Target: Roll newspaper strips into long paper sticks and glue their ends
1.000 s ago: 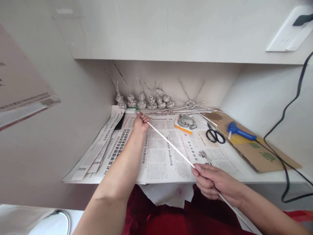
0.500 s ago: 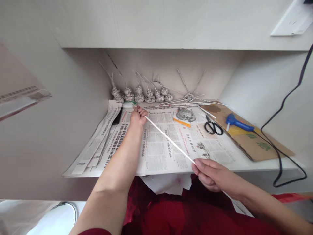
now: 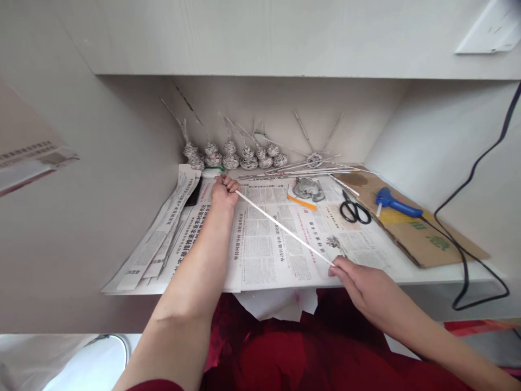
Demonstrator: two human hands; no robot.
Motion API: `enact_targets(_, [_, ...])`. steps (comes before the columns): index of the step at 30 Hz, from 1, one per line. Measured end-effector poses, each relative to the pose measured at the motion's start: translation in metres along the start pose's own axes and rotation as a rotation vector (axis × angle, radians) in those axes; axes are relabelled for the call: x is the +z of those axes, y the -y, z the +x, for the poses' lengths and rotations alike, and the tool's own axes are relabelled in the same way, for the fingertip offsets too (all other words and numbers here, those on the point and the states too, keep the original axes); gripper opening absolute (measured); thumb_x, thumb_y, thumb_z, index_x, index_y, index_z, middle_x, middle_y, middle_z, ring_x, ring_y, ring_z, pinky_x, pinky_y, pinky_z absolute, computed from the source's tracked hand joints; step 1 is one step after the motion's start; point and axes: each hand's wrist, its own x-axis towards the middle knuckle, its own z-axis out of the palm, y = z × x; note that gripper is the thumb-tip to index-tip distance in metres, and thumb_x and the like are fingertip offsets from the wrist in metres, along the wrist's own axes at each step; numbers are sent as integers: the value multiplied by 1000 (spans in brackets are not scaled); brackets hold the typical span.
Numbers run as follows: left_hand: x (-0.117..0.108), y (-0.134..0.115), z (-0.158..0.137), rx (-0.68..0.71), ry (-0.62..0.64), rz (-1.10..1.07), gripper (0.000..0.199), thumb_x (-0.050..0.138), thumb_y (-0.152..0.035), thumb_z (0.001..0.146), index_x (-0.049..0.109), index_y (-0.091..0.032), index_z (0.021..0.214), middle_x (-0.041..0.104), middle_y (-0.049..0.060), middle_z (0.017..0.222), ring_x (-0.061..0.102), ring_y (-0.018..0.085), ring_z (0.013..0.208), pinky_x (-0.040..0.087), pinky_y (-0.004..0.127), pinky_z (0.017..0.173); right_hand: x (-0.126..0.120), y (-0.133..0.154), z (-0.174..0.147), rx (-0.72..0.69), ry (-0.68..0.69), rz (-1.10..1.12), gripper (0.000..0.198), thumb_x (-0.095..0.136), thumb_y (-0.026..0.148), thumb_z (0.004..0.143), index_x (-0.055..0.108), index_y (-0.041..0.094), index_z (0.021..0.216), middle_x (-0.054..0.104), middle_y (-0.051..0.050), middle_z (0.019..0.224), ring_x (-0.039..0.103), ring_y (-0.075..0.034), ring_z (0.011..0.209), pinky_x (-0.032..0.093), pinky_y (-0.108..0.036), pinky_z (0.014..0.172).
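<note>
A thin white paper stick (image 3: 285, 228) stretches slantwise between my two hands, above the newspaper sheets (image 3: 260, 260). My left hand (image 3: 226, 191) is closed around its far end, close to the back of the desk. At the near end, my right hand (image 3: 354, 279) pinches the stick by the desk's front edge. Behind my left hand stands a row of gourd-shaped woven paper figures (image 3: 230, 157). Several loose paper sticks (image 3: 301, 172) lie to the right of them, beside a small woven ring with spokes (image 3: 315, 159).
Black-handled scissors (image 3: 355, 212) lie right of a grey crumpled lump (image 3: 308, 190). A blue glue gun (image 3: 396, 204) rests on cardboard (image 3: 423, 244), its black cord (image 3: 466, 260) looping at the right. Stacked paper strips (image 3: 163, 233) lie left. An overhanging panel (image 3: 260, 41) is above.
My right hand has shifted slightly right and turned, its fingers now tucked under. My left hand has moved a little left, and the stick moved with both hands.
</note>
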Motion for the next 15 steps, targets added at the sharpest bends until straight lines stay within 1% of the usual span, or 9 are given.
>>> enact_targets(2, [1,0,-2,-13,24,16,38,28,-33,97,41,-18,65,22,-8,43,22,5,30,16,15,28,3,-2,-2,71,160,265,34,34,48,93,50,21,78,41,3,56,38,-13,52,29,-27,54])
enact_targets(4, [2,1,-3,-17,48,29,38,27,-33,98,40,-18,65,22,-8,43,22,5,30,17,15,29,9,-4,-2,184,330,658,36,33,50,93,48,21,77,30,6,50,31,-10,46,27,-25,49])
enact_targets(6, [2,0,-4,-3,63,32,39,26,-33,98,40,-18,64,22,-8,43,22,5,31,17,15,29,14,-4,-3,273,457,1022,34,37,50,91,43,22,74,20,9,46,26,-9,42,25,-24,45])
enact_targets(8, [2,0,-5,8,68,25,40,25,-32,98,40,-18,64,21,-8,43,22,5,31,17,15,29,19,-4,-3,305,542,1248,32,43,48,90,39,22,71,16,10,44,23,-9,40,24,-23,43])
enact_targets(9, [2,0,-5,5,68,17,40,25,-31,98,41,-17,64,21,-8,43,22,5,31,17,15,29,20,-4,-3,307,579,1294,32,44,48,89,38,22,70,14,10,43,22,-9,39,24,-23,42])
enact_targets(11, [2,-1,-4,-13,65,2,40,25,-31,98,41,-17,65,21,-8,43,22,5,30,17,14,29,20,0,-4,292,609,1246,35,40,51,90,39,22,70,14,10,42,21,-9,37,23,-23,40])
enact_targets(12, [2,-1,-4,-21,60,-3,39,25,-31,98,41,-17,65,21,-8,43,22,5,30,17,14,29,19,2,-4,278,587,1149,36,37,52,90,41,22,72,17,10,42,24,-9,37,24,-23,41])
enact_targets(13, [1,-1,-3,-23,51,-5,39,26,-32,98,41,-17,65,21,-8,43,22,5,30,17,14,29,17,4,-4,254,537,1007,37,35,54,90,44,22,75,23,9,44,29,-9,38,27,-23,42])
enact_targets(15, [1,-2,-1,-6,21,-2,40,26,-34,98,41,-18,65,21,-8,43,22,5,30,16,14,29,12,5,-4,171,341,622,36,38,54,89,50,21,84,39,5,53,41,-11,48,33,-25,49])
